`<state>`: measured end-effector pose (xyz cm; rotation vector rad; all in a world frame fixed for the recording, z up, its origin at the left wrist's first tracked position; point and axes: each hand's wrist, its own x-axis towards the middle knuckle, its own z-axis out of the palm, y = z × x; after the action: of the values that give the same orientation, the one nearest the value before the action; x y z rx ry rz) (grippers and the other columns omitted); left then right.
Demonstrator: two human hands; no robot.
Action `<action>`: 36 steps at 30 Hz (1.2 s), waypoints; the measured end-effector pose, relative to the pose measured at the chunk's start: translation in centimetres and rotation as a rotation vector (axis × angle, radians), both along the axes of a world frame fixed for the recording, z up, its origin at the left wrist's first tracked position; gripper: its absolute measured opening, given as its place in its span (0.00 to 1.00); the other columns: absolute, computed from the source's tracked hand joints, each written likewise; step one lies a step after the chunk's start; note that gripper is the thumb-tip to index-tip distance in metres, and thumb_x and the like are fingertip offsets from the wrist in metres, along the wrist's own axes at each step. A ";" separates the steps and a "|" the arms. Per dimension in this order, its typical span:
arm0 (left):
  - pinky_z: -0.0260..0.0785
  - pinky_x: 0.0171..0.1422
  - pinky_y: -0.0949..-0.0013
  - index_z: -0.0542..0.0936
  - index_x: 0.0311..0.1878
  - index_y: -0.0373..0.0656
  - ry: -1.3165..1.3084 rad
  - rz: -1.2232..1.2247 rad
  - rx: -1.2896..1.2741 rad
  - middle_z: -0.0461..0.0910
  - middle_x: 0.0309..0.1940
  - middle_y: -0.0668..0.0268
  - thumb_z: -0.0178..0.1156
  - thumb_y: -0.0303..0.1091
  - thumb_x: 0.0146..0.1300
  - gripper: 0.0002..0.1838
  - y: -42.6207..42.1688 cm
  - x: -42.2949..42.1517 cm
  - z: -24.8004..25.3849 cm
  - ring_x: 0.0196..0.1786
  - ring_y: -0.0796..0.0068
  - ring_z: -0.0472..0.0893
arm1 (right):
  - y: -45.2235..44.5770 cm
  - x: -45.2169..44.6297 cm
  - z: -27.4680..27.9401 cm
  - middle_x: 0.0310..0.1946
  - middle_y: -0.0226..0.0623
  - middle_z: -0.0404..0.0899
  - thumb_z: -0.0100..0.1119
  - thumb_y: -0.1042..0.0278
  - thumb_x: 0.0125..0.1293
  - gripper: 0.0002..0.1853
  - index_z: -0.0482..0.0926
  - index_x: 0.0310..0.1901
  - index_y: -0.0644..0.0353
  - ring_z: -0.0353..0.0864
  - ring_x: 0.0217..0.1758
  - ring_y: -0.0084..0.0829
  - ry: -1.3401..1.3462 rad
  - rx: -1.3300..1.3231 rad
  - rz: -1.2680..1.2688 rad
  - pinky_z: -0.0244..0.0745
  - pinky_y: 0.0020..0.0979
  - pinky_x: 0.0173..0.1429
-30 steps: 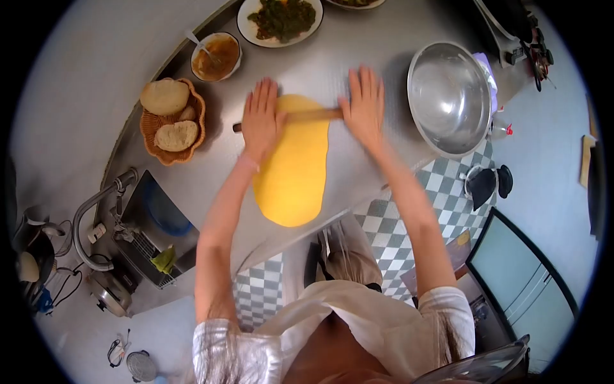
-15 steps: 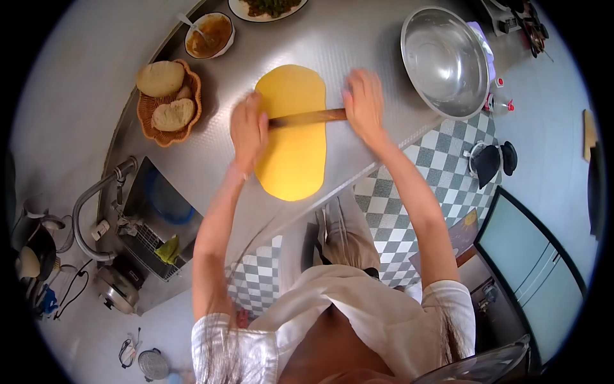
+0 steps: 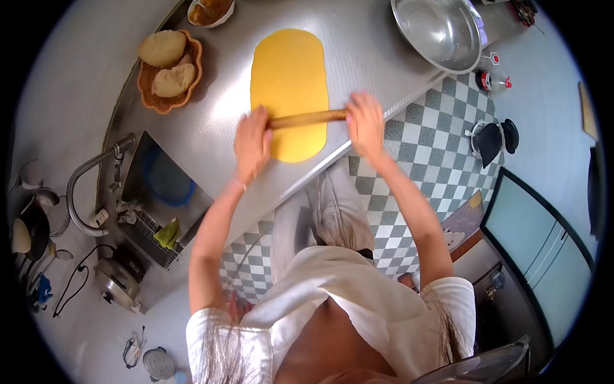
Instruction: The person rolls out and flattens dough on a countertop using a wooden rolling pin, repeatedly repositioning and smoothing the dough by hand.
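A long yellow sheet of dough (image 3: pixel 291 73) with rounded ends lies flat on the metal counter. Across its near part rests a wooden rolling pin (image 3: pixel 307 119). At the pin's left end is my left hand (image 3: pixel 253 142), closed over it beside the dough's left edge. My right hand (image 3: pixel 366 125) covers the other end, just off the dough's right edge. Both palms face down and hide the pin's tips. The dough's near end pokes out below the pin, close to the counter's front edge.
To the left stands a wicker basket (image 3: pixel 197 82) with bread-like pieces in it. A bowl of brown sauce (image 3: pixel 226 15) is at the far left, a large steel bowl (image 3: pixel 470 65) at the far right. The sink (image 3: pixel 144 142) with its faucet (image 3: pixel 75 185) lies left of the counter.
The rolling pin, held in both my hands, has come toward me along the dough, from its middle to its near part. The whole view has shifted, so the counter sits higher in frame.
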<state>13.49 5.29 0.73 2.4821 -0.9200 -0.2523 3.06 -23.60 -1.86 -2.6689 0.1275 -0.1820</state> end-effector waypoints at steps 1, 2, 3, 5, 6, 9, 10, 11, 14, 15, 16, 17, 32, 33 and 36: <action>0.50 0.75 0.50 0.64 0.67 0.37 -0.083 0.059 -0.029 0.63 0.68 0.49 0.48 0.36 0.67 0.27 -1.1 2.0 0.4 0.70 0.49 0.62 | -0.5 3.0 1.3 0.70 0.45 0.59 0.55 0.60 0.63 0.32 0.62 0.68 0.61 0.53 0.75 0.43 -0.035 -0.003 -0.043 0.46 0.49 0.75; 0.51 0.75 0.51 0.64 0.67 0.37 -0.165 0.156 -0.008 0.62 0.68 0.49 0.48 0.36 0.67 0.26 -2.6 3.5 0.9 0.70 0.50 0.62 | -0.6 4.6 1.9 0.70 0.45 0.59 0.54 0.59 0.64 0.32 0.62 0.68 0.61 0.53 0.75 0.43 -0.072 -0.008 -0.086 0.45 0.49 0.75; 0.51 0.75 0.52 0.63 0.68 0.38 -0.199 0.163 -0.004 0.62 0.69 0.51 0.50 0.36 0.66 0.28 -3.2 4.0 -0.4 0.71 0.51 0.61 | 0.0 4.4 1.4 0.70 0.45 0.59 0.54 0.58 0.64 0.32 0.62 0.68 0.61 0.53 0.75 0.43 -0.056 -0.067 -0.103 0.45 0.49 0.75; 0.51 0.75 0.52 0.62 0.69 0.39 -0.236 0.131 0.034 0.60 0.71 0.54 0.51 0.36 0.65 0.30 -3.1 4.0 -1.8 0.72 0.53 0.59 | 0.8 4.8 0.5 0.71 0.44 0.59 0.53 0.57 0.65 0.32 0.62 0.68 0.61 0.53 0.75 0.43 -0.041 -0.186 -0.130 0.44 0.50 0.75; 0.50 0.75 0.53 0.61 0.70 0.39 -0.230 0.091 0.068 0.59 0.71 0.54 0.51 0.36 0.65 0.30 -2.6 3.0 -2.0 0.73 0.53 0.59 | 1.0 4.3 0.1 0.71 0.44 0.58 0.53 0.57 0.65 0.32 0.62 0.68 0.60 0.53 0.75 0.43 -0.026 -0.179 -0.119 0.44 0.50 0.75; 0.50 0.76 0.53 0.60 0.71 0.41 -0.129 -0.018 0.132 0.58 0.73 0.56 0.52 0.37 0.65 0.32 0.2 -1.7 -2.1 0.74 0.55 0.57 | 3.6 -2.0 0.4 0.72 0.41 0.58 0.56 0.57 0.63 0.34 0.62 0.69 0.59 0.54 0.75 0.40 0.080 -0.149 -0.107 0.45 0.49 0.75; 0.50 0.76 0.54 0.59 0.72 0.42 -0.106 -0.046 0.137 0.58 0.73 0.57 0.52 0.37 0.65 0.32 1.0 -2.6 -2.1 0.74 0.56 0.57 | 4.4 -4.0 -0.1 0.71 0.41 0.58 0.57 0.59 0.62 0.34 0.62 0.69 0.59 0.55 0.74 0.40 0.074 -0.136 -0.102 0.46 0.48 0.75; 0.49 0.76 0.54 0.60 0.72 0.42 -0.076 -0.072 0.150 0.58 0.73 0.58 0.53 0.38 0.64 0.33 2.2 -4.2 -2.2 0.74 0.57 0.57 | 5.3 -6.4 -1.0 0.71 0.40 0.59 0.58 0.61 0.62 0.33 0.62 0.68 0.58 0.56 0.74 0.39 0.071 -0.122 -0.096 0.46 0.47 0.75; 0.49 0.76 0.52 0.60 0.71 0.41 -0.005 -0.086 0.142 0.57 0.73 0.57 0.53 0.35 0.64 0.32 3.9 -7.5 -1.4 0.73 0.56 0.58 | 6.8 -9.3 -0.9 0.67 0.38 0.63 0.60 0.66 0.60 0.31 0.65 0.66 0.57 0.59 0.71 0.39 0.059 -0.111 -0.112 0.48 0.44 0.75; 0.50 0.76 0.53 0.60 0.71 0.41 -0.031 -0.084 0.129 0.59 0.71 0.58 0.53 0.34 0.64 0.32 4.1 -8.1 -0.9 0.72 0.57 0.60 | 7.4 -9.9 -0.7 0.66 0.37 0.65 0.61 0.68 0.60 0.30 0.66 0.65 0.57 0.61 0.70 0.39 0.054 -0.108 -0.121 0.49 0.43 0.75; 0.51 0.76 0.54 0.61 0.71 0.42 -0.040 -0.090 0.125 0.60 0.71 0.58 0.53 0.33 0.64 0.31 4.2 -8.2 -0.7 0.72 0.58 0.60 | 7.5 -10.1 -0.7 0.63 0.36 0.67 0.61 0.69 0.59 0.28 0.68 0.63 0.56 0.62 0.69 0.40 0.034 -0.078 -0.139 0.50 0.43 0.74; 0.51 0.76 0.55 0.61 0.71 0.42 -0.048 -0.093 0.121 0.61 0.70 0.59 0.53 0.33 0.64 0.31 4.5 -8.6 -0.8 0.72 0.59 0.61 | 7.5 -10.1 -0.9 0.61 0.35 0.69 0.61 0.70 0.59 0.26 0.70 0.61 0.56 0.64 0.67 0.40 0.013 -0.048 -0.154 0.52 0.44 0.73; 0.64 0.56 0.59 0.79 0.47 0.42 -0.268 0.139 -0.119 0.80 0.43 0.61 0.60 0.37 0.62 0.13 4.2 -2.1 0.0 0.48 0.59 0.77 | 3.9 1.8 3.1 0.47 0.36 0.74 0.63 0.78 0.53 0.21 0.79 0.51 0.53 0.69 0.51 0.43 -0.056 0.005 0.234 0.65 0.40 0.55; 0.64 0.56 0.59 0.79 0.45 0.41 -0.241 0.175 -0.106 0.81 0.42 0.61 0.59 0.37 0.63 0.12 3.4 0.4 -0.6 0.48 0.60 0.77 | 3.4 4.4 3.1 0.48 0.37 0.74 0.63 0.77 0.54 0.21 0.79 0.52 0.53 0.69 0.51 0.43 -0.048 0.015 0.228 0.65 0.40 0.55; 0.66 0.51 0.60 0.79 0.38 0.39 -0.177 0.220 -0.062 0.80 0.35 0.60 0.57 0.35 0.65 0.09 1.0 7.7 0.4 0.45 0.57 0.77 | 2.5 10.3 2.0 0.49 0.39 0.73 0.62 0.76 0.56 0.21 0.78 0.54 0.54 0.69 0.53 0.43 -0.088 0.010 0.203 0.65 0.41 0.56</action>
<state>21.21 6.26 1.08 2.5509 -0.7018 0.0688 13.36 -21.12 0.15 -2.6373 -0.1696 -0.2325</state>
